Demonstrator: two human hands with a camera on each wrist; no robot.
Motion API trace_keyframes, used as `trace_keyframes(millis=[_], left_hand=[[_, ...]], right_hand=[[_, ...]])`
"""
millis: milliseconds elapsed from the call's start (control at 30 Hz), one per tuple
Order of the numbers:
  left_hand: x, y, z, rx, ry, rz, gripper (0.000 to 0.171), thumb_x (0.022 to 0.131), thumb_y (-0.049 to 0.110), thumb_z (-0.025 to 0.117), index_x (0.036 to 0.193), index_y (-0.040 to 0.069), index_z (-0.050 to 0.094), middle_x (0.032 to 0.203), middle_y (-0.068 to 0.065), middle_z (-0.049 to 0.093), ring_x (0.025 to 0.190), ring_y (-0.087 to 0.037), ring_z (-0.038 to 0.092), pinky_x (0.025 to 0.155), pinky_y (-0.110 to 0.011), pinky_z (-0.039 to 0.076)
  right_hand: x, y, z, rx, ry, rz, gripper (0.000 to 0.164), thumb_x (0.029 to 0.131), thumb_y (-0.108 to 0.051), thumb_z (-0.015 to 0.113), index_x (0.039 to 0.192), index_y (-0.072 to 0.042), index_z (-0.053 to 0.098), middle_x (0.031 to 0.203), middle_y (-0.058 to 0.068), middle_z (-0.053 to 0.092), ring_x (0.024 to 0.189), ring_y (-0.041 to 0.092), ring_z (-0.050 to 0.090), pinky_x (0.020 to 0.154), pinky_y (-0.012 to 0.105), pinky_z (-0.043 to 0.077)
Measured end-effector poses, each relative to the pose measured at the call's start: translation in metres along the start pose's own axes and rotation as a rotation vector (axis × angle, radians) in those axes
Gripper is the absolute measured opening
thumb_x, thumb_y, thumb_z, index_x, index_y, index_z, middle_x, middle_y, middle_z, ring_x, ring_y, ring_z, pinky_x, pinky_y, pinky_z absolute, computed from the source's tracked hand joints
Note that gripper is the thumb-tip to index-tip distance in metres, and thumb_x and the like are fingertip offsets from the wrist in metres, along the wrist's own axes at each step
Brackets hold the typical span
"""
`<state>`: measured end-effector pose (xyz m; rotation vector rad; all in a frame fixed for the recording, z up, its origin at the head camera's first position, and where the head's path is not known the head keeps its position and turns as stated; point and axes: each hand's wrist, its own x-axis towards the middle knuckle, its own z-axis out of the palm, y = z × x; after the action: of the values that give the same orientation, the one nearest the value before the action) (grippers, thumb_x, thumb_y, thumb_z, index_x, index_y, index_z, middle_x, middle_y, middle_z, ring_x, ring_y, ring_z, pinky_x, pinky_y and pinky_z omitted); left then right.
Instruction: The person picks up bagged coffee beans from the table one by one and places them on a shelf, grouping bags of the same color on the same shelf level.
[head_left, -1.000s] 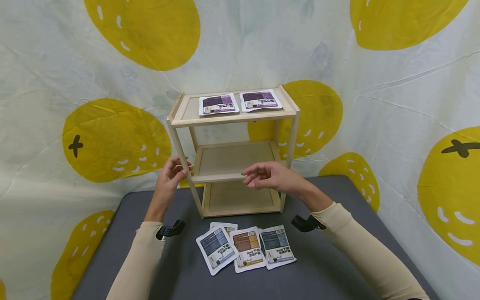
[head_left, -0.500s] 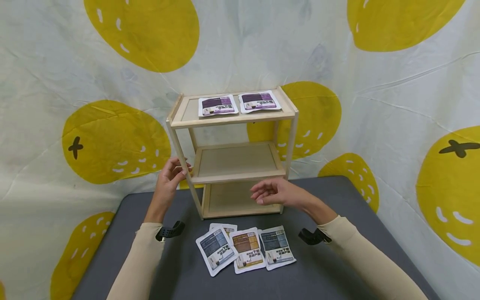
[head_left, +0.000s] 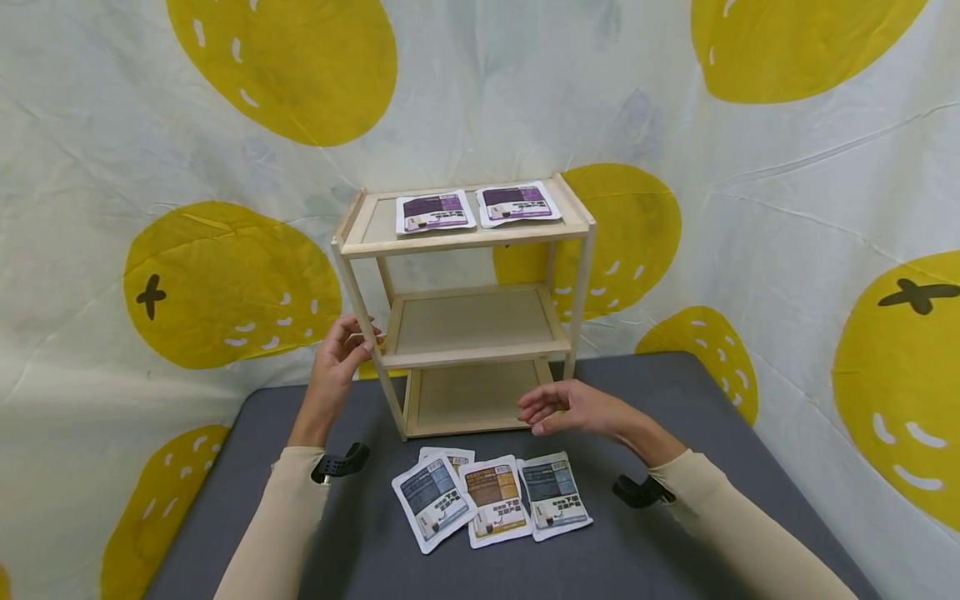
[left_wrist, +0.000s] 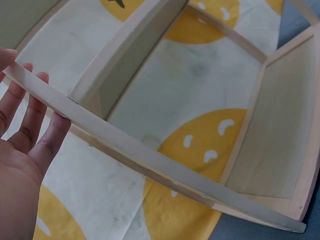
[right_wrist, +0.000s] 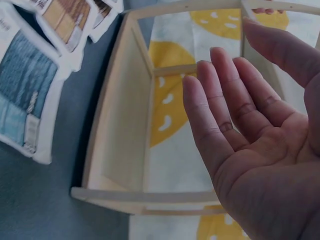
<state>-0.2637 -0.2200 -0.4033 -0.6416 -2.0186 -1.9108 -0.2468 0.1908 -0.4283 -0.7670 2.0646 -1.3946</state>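
A three-tier wooden shelf rack [head_left: 454,362] stands at the back of the table. My left hand [head_left: 339,358] holds its left front post, thumb on one side and fingers on the other, as the left wrist view shows at the hand [left_wrist: 25,125]. My right hand [head_left: 577,408] hovers before the rack's lower right side, holding nothing; its fingers are loosely bent in the right wrist view. Below lie several flat pouches: a blue pouch [head_left: 433,502] at left, an orange pouch [head_left: 495,500] in the middle, a blue pouch [head_left: 555,496] at right and a partly covered yellow-brown pouch [head_left: 459,454].
Two purple pouches, a left one [head_left: 435,212] and a right one [head_left: 517,203], lie side by side on the rack's top tier. A dark grey table [head_left: 637,567] carries everything. Behind hangs a pale cloth [head_left: 480,100] printed with yellow fruit.
My right hand has moved down and to the right, from before the middle tier to above the right blue pouch. My left hand stays on the post.
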Motion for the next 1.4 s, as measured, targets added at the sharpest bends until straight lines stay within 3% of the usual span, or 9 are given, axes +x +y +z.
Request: trace_keyframes(millis=[133,367,600,767,900,1033,1233,1400], left_hand=[[0.001,0.001,0.001,-0.003,-0.003,-0.003,0.034,0.104,0.010,0.057,0.137,0.004,0.051,0.120,-0.008,0.060,0.114,-0.042,0.059,0.093,-0.029,0.055],[0.003,0.002,0.002,0.002,0.006,0.003,0.032,0.104,0.009,0.057,0.135,0.008,0.053,0.124,-0.028,0.052,0.114,-0.040,0.060,0.094,-0.028,0.055],[0.002,0.001,0.001,-0.011,-0.001,0.014,0.033,0.103,0.007,0.058,0.135,0.007,0.053,0.121,-0.017,0.058,0.112,-0.040,0.060,0.093,-0.029,0.056],[0.001,0.002,0.001,-0.010,0.000,0.015,0.033,0.103,0.008,0.058,0.136,0.008,0.053,0.119,-0.008,0.060,0.113,-0.040,0.060,0.093,-0.029,0.056],[0.001,0.001,0.000,-0.002,0.004,0.008,0.033,0.103,0.009,0.059,0.136,0.008,0.053,0.119,-0.007,0.061,0.112,-0.040,0.060,0.093,-0.028,0.056],[0.000,0.000,0.000,-0.001,0.006,0.005,0.034,0.103,0.009,0.059,0.136,0.004,0.052,0.120,-0.015,0.059,0.111,-0.040,0.061,0.092,-0.029,0.056],[0.000,0.000,0.001,0.000,0.013,-0.005,0.033,0.103,0.009,0.059,0.135,0.008,0.054,0.118,-0.009,0.061,0.111,-0.040,0.062,0.092,-0.029,0.056],[0.000,0.000,0.001,-0.007,0.018,-0.016,0.033,0.103,0.009,0.059,0.135,0.005,0.052,0.119,-0.011,0.060,0.112,-0.041,0.060,0.093,-0.029,0.056]], right_hand=[[-0.003,0.013,-0.001,-0.035,-0.001,0.013,0.046,0.091,-0.014,0.077,0.135,-0.008,0.062,0.128,0.014,0.068,0.114,0.026,0.065,0.097,0.035,0.054],[-0.005,0.039,0.001,-0.052,-0.020,0.001,0.049,0.090,-0.011,0.078,0.135,-0.008,0.061,0.131,0.016,0.066,0.121,0.034,0.061,0.096,0.032,0.053],[-0.009,0.059,0.009,-0.050,-0.041,0.020,0.048,0.088,-0.004,0.077,0.133,-0.008,0.063,0.132,0.019,0.065,0.125,0.047,0.055,0.098,0.035,0.051],[-0.012,0.070,0.012,-0.059,-0.010,0.010,0.046,0.087,0.000,0.075,0.132,-0.001,0.062,0.132,0.026,0.063,0.124,0.049,0.056,0.103,0.053,0.049],[-0.013,0.077,0.013,-0.084,0.042,0.049,0.047,0.086,0.001,0.077,0.130,0.003,0.062,0.132,0.025,0.063,0.126,0.048,0.055,0.105,0.061,0.044],[-0.015,0.085,0.017,-0.109,0.071,0.094,0.048,0.084,0.001,0.078,0.129,0.005,0.062,0.133,0.023,0.063,0.128,0.047,0.055,0.106,0.060,0.043],[-0.016,0.096,0.022,-0.201,0.072,0.073,0.048,0.080,0.002,0.081,0.125,0.006,0.064,0.124,0.023,0.066,0.117,0.043,0.059,0.102,0.053,0.047],[-0.018,0.097,0.026,-0.231,0.092,0.063,0.054,0.075,0.001,0.084,0.125,0.004,0.064,0.124,0.022,0.064,0.115,0.040,0.056,0.099,0.049,0.046]])
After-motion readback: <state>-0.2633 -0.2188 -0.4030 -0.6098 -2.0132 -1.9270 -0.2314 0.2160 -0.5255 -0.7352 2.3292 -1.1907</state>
